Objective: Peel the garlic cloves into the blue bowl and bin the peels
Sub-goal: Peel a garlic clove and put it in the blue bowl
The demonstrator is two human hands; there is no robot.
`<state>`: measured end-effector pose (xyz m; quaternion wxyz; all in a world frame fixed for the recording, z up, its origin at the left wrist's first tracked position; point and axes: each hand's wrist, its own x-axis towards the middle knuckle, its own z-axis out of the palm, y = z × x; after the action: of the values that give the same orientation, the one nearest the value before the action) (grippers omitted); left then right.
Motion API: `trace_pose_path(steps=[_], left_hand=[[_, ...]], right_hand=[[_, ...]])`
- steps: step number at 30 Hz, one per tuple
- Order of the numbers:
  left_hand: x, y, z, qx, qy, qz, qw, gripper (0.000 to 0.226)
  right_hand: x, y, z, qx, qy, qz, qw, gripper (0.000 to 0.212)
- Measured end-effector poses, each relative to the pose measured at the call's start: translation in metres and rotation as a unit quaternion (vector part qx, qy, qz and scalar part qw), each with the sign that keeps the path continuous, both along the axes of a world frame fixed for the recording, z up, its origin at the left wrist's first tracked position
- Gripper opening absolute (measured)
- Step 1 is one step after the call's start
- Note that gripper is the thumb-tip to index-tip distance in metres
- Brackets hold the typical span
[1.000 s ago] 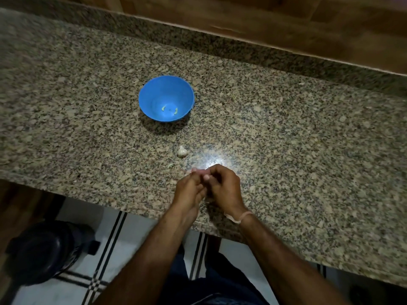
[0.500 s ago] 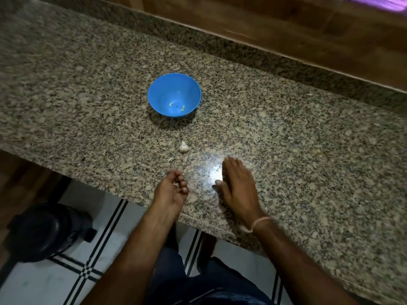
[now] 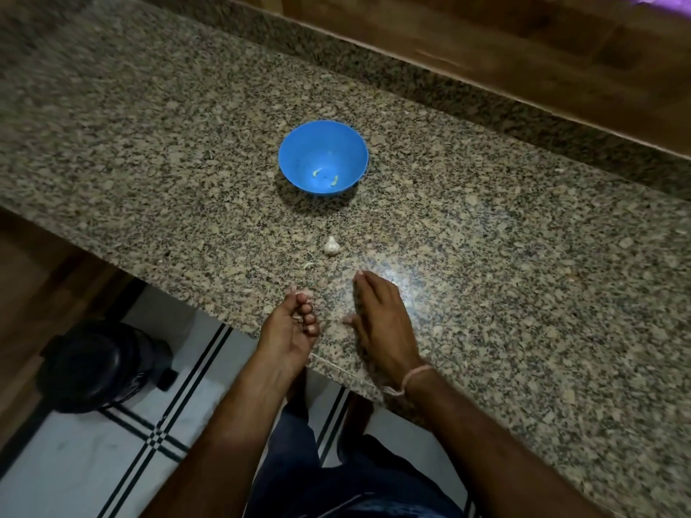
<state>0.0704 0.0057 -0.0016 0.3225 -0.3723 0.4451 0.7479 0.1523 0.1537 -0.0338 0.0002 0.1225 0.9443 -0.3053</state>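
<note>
Right hand newly apart, fingers flat

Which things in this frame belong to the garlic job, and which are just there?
Job: blue bowl holding two pale bits; garlic piece and peel scrap on the counter; left hand curled; right hand flat; black container on floor, probably the bin.
Just there: wrist thread; wooden ledge.

No text, label, brand, number or sign can be read anywhere; the bowl and the tabletop bear no legible marks
</note>
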Motion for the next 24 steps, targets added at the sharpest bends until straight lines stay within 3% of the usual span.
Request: trace_pose_path(steps=[2,6,8,16,18,19,21,24], left_hand=[[0.0,0.0,0.0,0.003,-0.001,0.002,1.0,0.036],[0.0,0.004,0.004,0.007,0.003,-0.007,1.0,0.038],[-0.001,0.004,0.006,0.009,0.006,-0.013,1.0,0.038],[0.005,0.003,0.008,0.02,0.01,-0.023,0.999,0.037],[0.007,0.002,0.007,0.029,0.007,-0.025,0.999,0.037],[0.008,0.001,0.006,0.034,0.006,-0.024,0.999,0.036],[0.011,-0.003,0.007,0.045,0.0,-0.016,0.999,0.036],[0.013,-0.016,0.012,0.053,0.005,-0.001,0.999,0.037]], right_hand=[[-0.012,-0.003,0.003,-0.012,0.022,0.013,1.0,0.062],[-0.03,-0.01,0.003,0.003,0.073,0.03,0.997,0.018],[-0.026,-0.008,0.003,0.016,0.069,0.013,0.997,0.006],[-0.011,-0.005,0.007,0.081,0.0,0.009,0.997,0.023],[-0.009,-0.009,0.015,-0.077,-0.02,-0.055,0.995,0.029],[-0.01,-0.011,0.019,-0.18,-0.039,-0.099,0.978,0.029],[-0.016,-0.017,0.026,-0.346,-0.081,-0.156,0.922,0.02],[-0.026,-0.034,0.038,-0.504,-0.112,-0.196,0.834,0.016]])
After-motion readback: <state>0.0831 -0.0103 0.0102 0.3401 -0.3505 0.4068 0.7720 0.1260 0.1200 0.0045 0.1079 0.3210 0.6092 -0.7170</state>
